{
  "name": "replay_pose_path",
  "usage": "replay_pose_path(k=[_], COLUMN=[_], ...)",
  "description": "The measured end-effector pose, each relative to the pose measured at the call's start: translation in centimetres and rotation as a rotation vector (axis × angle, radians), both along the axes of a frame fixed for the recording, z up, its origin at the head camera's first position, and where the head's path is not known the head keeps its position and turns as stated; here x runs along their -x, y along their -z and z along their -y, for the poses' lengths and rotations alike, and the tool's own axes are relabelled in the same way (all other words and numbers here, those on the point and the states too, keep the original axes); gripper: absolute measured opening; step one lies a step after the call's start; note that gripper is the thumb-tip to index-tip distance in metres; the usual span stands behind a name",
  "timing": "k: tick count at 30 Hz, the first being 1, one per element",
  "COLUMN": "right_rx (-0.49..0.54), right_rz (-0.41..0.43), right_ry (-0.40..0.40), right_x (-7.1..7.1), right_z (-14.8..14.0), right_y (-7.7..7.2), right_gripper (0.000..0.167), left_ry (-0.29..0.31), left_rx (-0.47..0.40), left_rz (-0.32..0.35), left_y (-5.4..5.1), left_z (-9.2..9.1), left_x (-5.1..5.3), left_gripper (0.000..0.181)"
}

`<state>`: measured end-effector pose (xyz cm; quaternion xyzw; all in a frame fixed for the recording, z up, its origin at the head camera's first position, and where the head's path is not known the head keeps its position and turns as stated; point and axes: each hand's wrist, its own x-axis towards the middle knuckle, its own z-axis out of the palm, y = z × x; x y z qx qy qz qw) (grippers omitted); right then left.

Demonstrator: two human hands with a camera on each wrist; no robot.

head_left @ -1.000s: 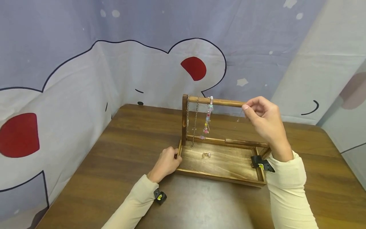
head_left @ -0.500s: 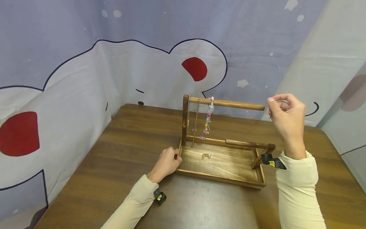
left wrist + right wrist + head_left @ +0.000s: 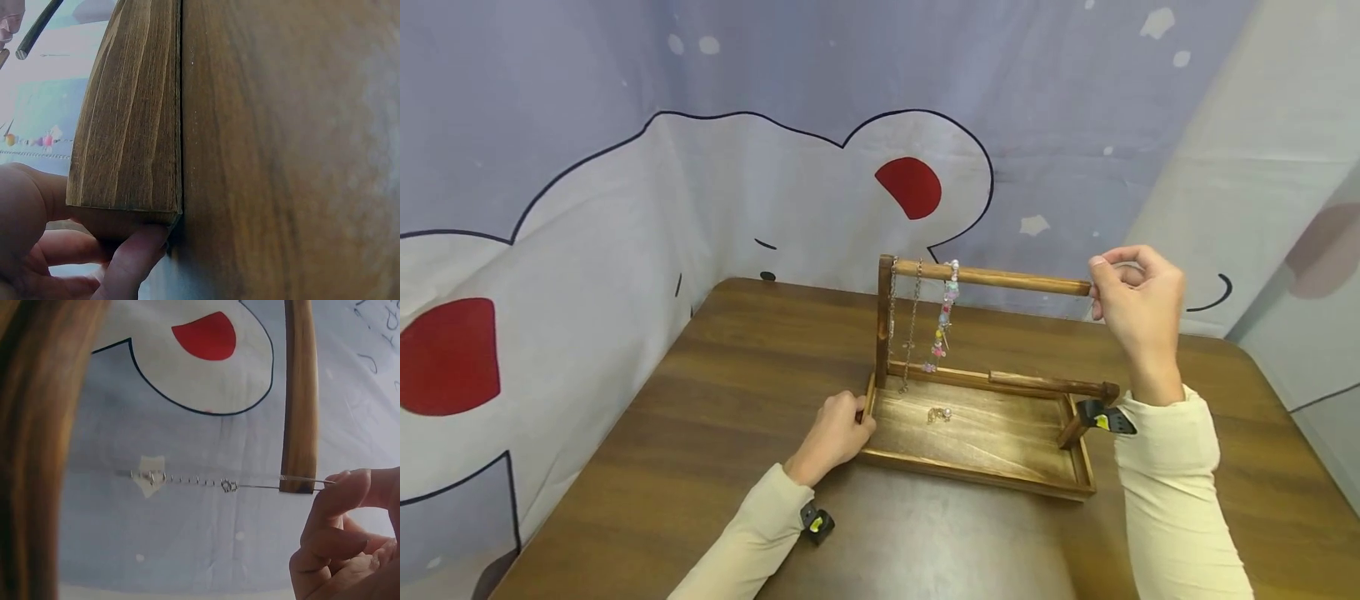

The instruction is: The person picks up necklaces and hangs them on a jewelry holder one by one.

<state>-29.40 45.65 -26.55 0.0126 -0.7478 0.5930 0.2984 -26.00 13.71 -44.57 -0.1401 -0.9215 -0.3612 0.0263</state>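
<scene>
A wooden jewelry stand has a tray base and a high bar. My left hand grips the tray's left end; the left wrist view shows thumb and fingers around its wooden corner. At the free end of the high bar, my right hand pinches a thin silvery bracelet. In the right wrist view its strands pass on either side of the bar tip, and its beaded part hangs beyond. Silvery chains and a colourful beaded bracelet hang farther left on the bar.
Small gold-coloured pieces with a pearl-like bead lie in the tray. A lower bar on a short post runs behind my right wrist. All stands on a brown wooden table, with a printed curtain behind it.
My right hand first moved right off the bar's end with the thin bracelet, then came slightly back left to the bar tip. The left hand has stayed on the tray.
</scene>
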Motion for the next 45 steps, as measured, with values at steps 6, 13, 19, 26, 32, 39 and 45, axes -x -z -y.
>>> replay_pose_path(k=[6, 13, 19, 26, 32, 39, 45], right_rx=[-0.176, -0.217, -0.265, -0.313, -0.322, -0.371, -0.367], right_rz=[-0.011, -0.003, -0.016, 0.004, 0.000, -0.009, 0.027], right_ry=[0.023, -0.033, -0.081, -0.080, -0.116, -0.176, -0.201], right_x=[-0.1, -1.5, -2.1, -0.5, 0.0, -1.8, -1.2], right_z=[1.4, 3.8, 5.5, 5.7, 6.5, 8.5, 8.1], right_y=[0.0, -1.2, -1.8, -0.2, 0.5, -1.1, 0.4], right_gripper=[0.006, 0.014, 0.015, 0.015, 0.013, 0.012, 0.012], left_ry=[-0.017, -0.010, -0.003, -0.001, -0.006, -0.009, -0.007], left_rx=[-0.007, -0.010, -0.029, -0.018, -0.032, -0.021, -0.016], left_rz=[-0.011, 0.002, 0.008, -0.003, 0.034, 0.028, 0.041], left_y=[-0.1, -0.2, -0.2, -0.2, 0.0, -0.2, -0.3], left_z=[0.0, 0.0, -0.2, -0.2, -0.1, 0.0, -0.1], left_x=[-0.1, -0.1, 0.1, 0.1, 0.0, -0.1, 0.0], left_gripper=[0.028, 0.027, 0.023, 0.027, 0.027, 0.021, 0.014])
